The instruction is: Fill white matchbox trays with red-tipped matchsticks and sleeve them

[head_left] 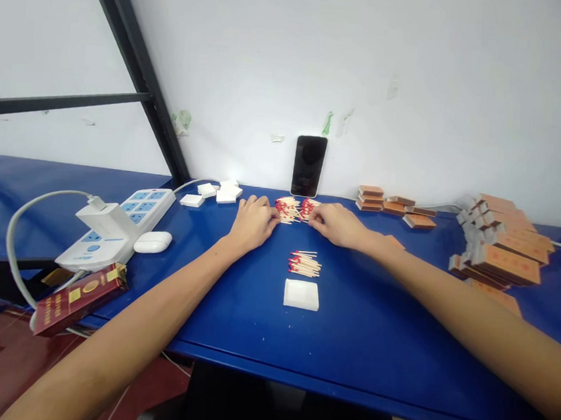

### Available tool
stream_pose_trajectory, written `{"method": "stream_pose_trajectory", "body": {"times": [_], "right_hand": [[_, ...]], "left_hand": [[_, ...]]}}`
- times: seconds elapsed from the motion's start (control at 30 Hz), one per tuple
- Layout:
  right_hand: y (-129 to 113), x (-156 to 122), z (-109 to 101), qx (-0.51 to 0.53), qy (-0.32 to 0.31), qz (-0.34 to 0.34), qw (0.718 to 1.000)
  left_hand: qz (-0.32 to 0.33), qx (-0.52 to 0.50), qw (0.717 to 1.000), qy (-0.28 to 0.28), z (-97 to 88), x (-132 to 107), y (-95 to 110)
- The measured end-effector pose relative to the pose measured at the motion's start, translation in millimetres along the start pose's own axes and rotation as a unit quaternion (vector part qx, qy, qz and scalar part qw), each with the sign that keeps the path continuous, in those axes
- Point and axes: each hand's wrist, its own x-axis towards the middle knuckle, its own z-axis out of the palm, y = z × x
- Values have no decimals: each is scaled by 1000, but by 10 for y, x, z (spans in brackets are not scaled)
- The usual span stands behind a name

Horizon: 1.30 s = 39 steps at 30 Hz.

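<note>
Both of my hands rest at the far middle of the blue table (358, 332), on either side of a loose pile of red-tipped matches (294, 210). My left hand (252, 221) has its fingers curled, pinching at the pile's left edge. My right hand (335, 223) is curled too, its fingertips on the pile's right edge. Nearer to me lies a small neat bundle of matches (305, 264). Just in front of that bundle sits a white inner matchbox tray (301, 294).
A black phone (308, 165) leans on the wall behind the pile. Brown matchbox sleeves lie in low stacks (393, 205) and a big heap (503, 247) at right. At left: white trays (216, 193), power strip (118, 226), white earbud case (152, 242), red carton (79, 298).
</note>
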Motion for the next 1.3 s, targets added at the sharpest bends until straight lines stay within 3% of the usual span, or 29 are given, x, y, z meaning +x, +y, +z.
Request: {"method": "stream_pose_trajectory", "body": {"times": [0.3,0.43,0.7,0.83,1.0,1.13,1.3], "right_hand": [[63,-7,-128,-19,-43,-4,999],[143,20,-103,-1,-25,-7,1000],[204,28,-78,52,-15,-1,999],[237,39,-69,54,-11,1,998],[243,48,-115,76,-40,6,996],[96,-28,-234,139,-115,-24,983],[-168,-158,-381,161,-205,-72,963]], "left_hand": [[0,-29,999,-39,-55,18,5],[-9,-101,992,-68,-88,10,143],[32,-235,960,-152,-240,-73,427],[20,-243,963,-114,-221,-80,378],[5,-108,994,-7,-120,-49,143],[17,-62,998,1,-49,-11,6],[29,-37,999,-2,2,18,6]]}}
